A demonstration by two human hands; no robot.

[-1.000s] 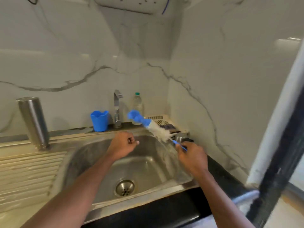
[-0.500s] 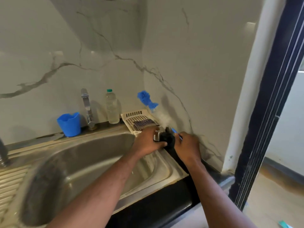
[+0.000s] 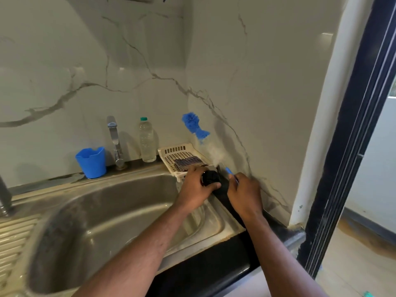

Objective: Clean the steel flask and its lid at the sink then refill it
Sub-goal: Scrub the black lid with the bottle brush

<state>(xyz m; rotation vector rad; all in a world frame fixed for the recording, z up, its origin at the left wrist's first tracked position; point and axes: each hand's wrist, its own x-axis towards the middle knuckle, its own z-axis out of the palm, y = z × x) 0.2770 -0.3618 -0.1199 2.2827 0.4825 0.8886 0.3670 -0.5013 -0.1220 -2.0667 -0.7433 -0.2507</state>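
Observation:
My left hand [image 3: 196, 186] grips the black flask lid [image 3: 211, 177] at the right rim of the steel sink [image 3: 102, 211], in front of the white basket. My right hand [image 3: 246, 194] holds the blue handle of a bottle brush [image 3: 194, 125], whose white bristles and blue tip point up along the marble wall. The brush's bristles are blurred. The steel flask [image 3: 4, 196] shows only as a sliver at the far left edge, standing on the draining board.
A tap [image 3: 114, 138], a blue cup [image 3: 91, 161] and a clear plastic bottle [image 3: 146, 142] stand behind the sink. A white perforated basket [image 3: 175, 153] holds a checked cloth. The wall is close on the right; a dark door frame [image 3: 347, 146] stands beyond it.
My view has swung right, leaving the flask almost out of frame. My left hand moved from over the basin to the right rim and took hold of the black lid. The brush rose upright.

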